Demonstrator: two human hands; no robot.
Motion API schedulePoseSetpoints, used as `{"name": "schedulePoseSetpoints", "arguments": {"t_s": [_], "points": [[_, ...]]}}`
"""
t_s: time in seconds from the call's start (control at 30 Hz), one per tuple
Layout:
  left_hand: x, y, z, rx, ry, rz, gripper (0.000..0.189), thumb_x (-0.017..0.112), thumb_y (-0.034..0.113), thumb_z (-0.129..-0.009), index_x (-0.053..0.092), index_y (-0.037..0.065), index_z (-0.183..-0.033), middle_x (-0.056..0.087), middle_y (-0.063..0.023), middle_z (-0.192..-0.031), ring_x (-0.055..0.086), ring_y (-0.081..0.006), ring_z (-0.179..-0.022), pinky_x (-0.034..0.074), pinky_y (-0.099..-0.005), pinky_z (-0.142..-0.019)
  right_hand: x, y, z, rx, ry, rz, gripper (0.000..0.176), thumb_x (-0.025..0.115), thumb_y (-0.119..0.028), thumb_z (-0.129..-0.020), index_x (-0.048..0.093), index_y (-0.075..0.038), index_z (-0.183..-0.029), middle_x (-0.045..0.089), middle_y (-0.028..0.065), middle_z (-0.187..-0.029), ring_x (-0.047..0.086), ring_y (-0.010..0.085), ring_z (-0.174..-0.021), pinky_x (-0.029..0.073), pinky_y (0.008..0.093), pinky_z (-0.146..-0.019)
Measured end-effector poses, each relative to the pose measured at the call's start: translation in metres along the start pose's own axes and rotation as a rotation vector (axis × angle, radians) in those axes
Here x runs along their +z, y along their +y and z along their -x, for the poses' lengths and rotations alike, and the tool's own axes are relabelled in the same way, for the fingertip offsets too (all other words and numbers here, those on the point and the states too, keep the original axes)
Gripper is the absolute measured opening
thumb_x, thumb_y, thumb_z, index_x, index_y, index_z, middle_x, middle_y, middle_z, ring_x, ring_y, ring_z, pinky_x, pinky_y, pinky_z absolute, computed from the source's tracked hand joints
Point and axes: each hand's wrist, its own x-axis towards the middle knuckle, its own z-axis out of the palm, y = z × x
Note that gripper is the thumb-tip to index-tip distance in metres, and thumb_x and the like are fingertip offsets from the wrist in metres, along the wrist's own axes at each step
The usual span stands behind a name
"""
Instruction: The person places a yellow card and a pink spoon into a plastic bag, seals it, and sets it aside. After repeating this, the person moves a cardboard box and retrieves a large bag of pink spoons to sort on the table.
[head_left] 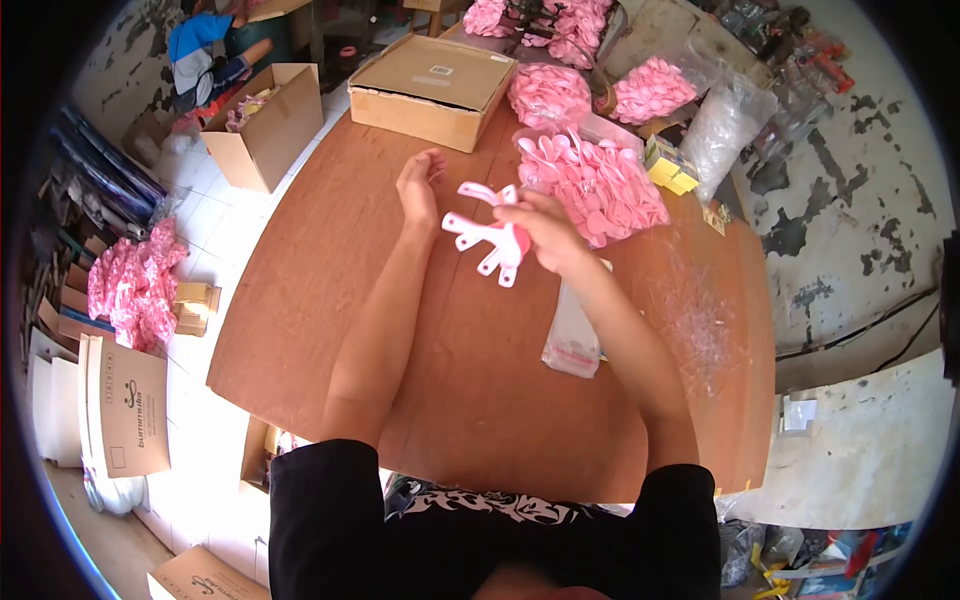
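Note:
My right hand (545,228) is closed around a fanned bunch of pink plastic spoons (487,238). Their handles, each with a hole near the end, point left and down; the fingers partly cover the bowls. To the left of the bunch, my left hand (419,188) is raised above the table, holding nothing, its fingers loosely bent and apart. Just beyond my right hand lies an open clear bag of pink spoons (600,185). Under my right forearm is a stack of clear plastic sleeves (572,340).
A closed cardboard box (430,85) stands at the wooden table's (480,400) far edge. Beside it are more spoon bags (550,95), a yellow box (670,165) and a plastic roll (725,130). Clear scraps (700,325) lie right. Another person (205,60) sits by an open carton (265,130).

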Motion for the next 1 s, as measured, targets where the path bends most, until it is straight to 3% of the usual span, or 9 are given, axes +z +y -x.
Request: {"name": "schedulePoseSetpoints", "arguments": {"t_s": [0.1,0.23,0.3,0.33,0.47,0.53,0.77,0.9,1.0], "points": [[-0.015,0.011,-0.014,-0.138,-0.03,0.092,0.032,0.042,0.027,-0.097,0.056,0.003,-0.112,0.062,-0.0105,-0.106,0.06,-0.0233,-0.101,0.044,-0.0385,-0.092,0.02,0.017,-0.008,0.2,-0.01,-0.066,0.02,0.07,-0.009,-0.082,0.063,-0.002,-0.1,0.065,0.0066,-0.09,0.065,0.0159,-0.075,0.053,0.0307,-0.068],[-0.013,0.014,-0.011,-0.219,-0.13,0.085,0.032,0.044,0.025,-0.097,0.055,0.001,-0.114,0.062,-0.0121,-0.106,0.061,-0.0243,-0.101,0.046,-0.0374,-0.09,0.029,0.02,-0.016,0.241,0.013,-0.012,0.019,0.069,-0.013,-0.083,0.063,-0.003,-0.098,0.066,0.0053,-0.087,0.064,0.0139,-0.073,0.052,0.0295,-0.066],[-0.008,0.022,-0.005,-0.203,-0.166,-0.022,0.03,0.044,0.022,-0.096,0.055,0.0,-0.114,0.062,-0.0128,-0.107,0.062,-0.0246,-0.1,0.047,-0.0363,-0.089,0.023,0.036,-0.027,-0.038,0.021,0.485,0.023,0.069,-0.02,-0.081,0.064,-0.004,-0.097,0.066,0.004,-0.08,0.063,0.0118,-0.071,0.05,0.0285,-0.066],[-0.009,0.023,-0.005,-0.206,-0.164,-0.023,0.03,0.044,0.022,-0.096,0.055,0.0,-0.114,0.062,-0.0128,-0.107,0.062,-0.0246,-0.1,0.047,-0.0363,-0.089,0.028,0.032,-0.023,-0.086,0.105,0.699,0.03,0.066,-0.03,-0.08,0.065,-0.005,-0.097,0.067,0.0075,-0.077,0.066,0.0173,-0.072,0.051,0.0322,-0.066],[-0.011,0.023,-0.008,-0.211,-0.148,0.004,0.027,0.047,0.017,-0.094,0.057,-0.001,-0.112,0.063,-0.0132,-0.106,0.063,-0.023,-0.097,0.048,-0.0337,-0.088,0.036,0.031,-0.018,-0.136,0.169,0.964,0.037,0.066,-0.037,-0.081,0.065,-0.005,-0.099,0.07,0.0116,-0.086,0.069,0.023,-0.079,0.051,0.0347,-0.071],[-0.012,0.022,-0.009,-0.209,-0.129,0.039,0.026,0.048,0.016,-0.093,0.059,-0.001,-0.111,0.064,-0.0126,-0.104,0.064,-0.0213,-0.095,0.048,-0.0323,-0.087,0.04,0.026,-0.014,-0.16,0.199,1.131,0.042,0.063,-0.045,-0.08,0.067,-0.006,-0.095,0.069,0.0154,-0.087,0.068,0.0318,-0.081,0.052,0.041,-0.071],[-0.01,0.017,-0.008,-0.185,-0.164,-0.039,0.023,0.052,0.012,-0.091,0.059,-0.002,-0.11,0.065,-0.012,-0.102,0.065,-0.0207,-0.093,0.05,-0.0301,-0.084,0.04,-0.007,0.0,-0.171,0.153,1.2,0.035,0.067,-0.041,-0.078,0.069,-0.007,-0.087,0.069,0.0133,-0.079,0.067,0.0315,-0.078,0.052,0.0419,-0.069],[-0.01,0.02,-0.006,-0.19,-0.155,-0.063,0.022,0.053,0.01,-0.091,0.059,-0.002,-0.108,0.065,-0.0122,-0.101,0.065,-0.0208,-0.093,0.05,-0.03,-0.085,-0.004,-0.044,-0.024,-0.681,0.334,1.068,0.031,0.073,-0.028,-0.075,0.069,-0.002,-0.092,0.069,0.0148,-0.083,0.067,0.0269,-0.073,0.052,0.0346,-0.068],[-0.009,0.019,-0.006,-0.175,-0.152,-0.066,0.022,0.053,0.009,-0.09,0.059,-0.003,-0.108,0.065,-0.0125,-0.1,0.064,-0.0211,-0.092,0.05,-0.0299,-0.084,-0.071,-0.063,-0.053,-0.637,0.34,1.23,0.02,0.071,-0.021,-0.075,0.069,-0.004,-0.087,0.068,0.0153,-0.081,0.067,0.0306,-0.074,0.052,0.04,-0.066]]}}
